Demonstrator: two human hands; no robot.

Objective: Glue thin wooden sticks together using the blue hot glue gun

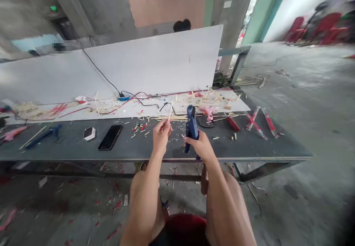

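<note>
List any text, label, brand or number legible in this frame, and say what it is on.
No text can be read in this view.
Blue glue gun in the right hand: no legible marking.
Thin stick in the left hand: bare.
Black phone: screen dark.
Small wall plate: too small to read.
Green lit sign: blurred.
Patch on the wall: pixelated, unreadable.

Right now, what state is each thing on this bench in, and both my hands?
Left hand: shut on thin wooden stick, held upright.
Right hand: shut on blue glue gun, nozzle up.
Black smartphone: lying flat, screen dark.
Pink glue gun: lying on the bench, unheld.
Blue power strip: cables plugged in.
</note>
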